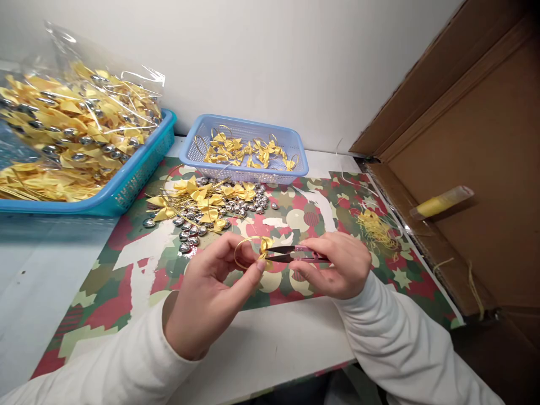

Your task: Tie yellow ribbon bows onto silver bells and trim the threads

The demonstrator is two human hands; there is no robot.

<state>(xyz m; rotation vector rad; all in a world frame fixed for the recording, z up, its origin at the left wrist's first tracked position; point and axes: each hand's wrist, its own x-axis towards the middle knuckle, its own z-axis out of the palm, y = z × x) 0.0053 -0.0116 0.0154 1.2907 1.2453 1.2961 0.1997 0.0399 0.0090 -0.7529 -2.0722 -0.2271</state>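
Between thumb and fingers, my left hand [215, 289] pinches a yellow ribbon bow [265, 246] with a loop of gold cord [241, 253] attached. My right hand [337, 264] is closed around a pair of thread snips [301, 253] with dark blades and pinkish handles. The blades point left, stand slightly apart and reach to the bow. Just beyond my hands lies a pile of silver bells [194, 230], mixed with loose yellow ribbon bows [200, 197] and gold cords.
A blue basket [198, 163] with looped bows stands at the back. At left, a larger blue basket [145, 174] holds a clear bag [84, 112] of bows and silver pieces. Thread scraps [377, 228] lie at right, near a cardboard wall [472, 140] with a yellow thread tube [442, 202].
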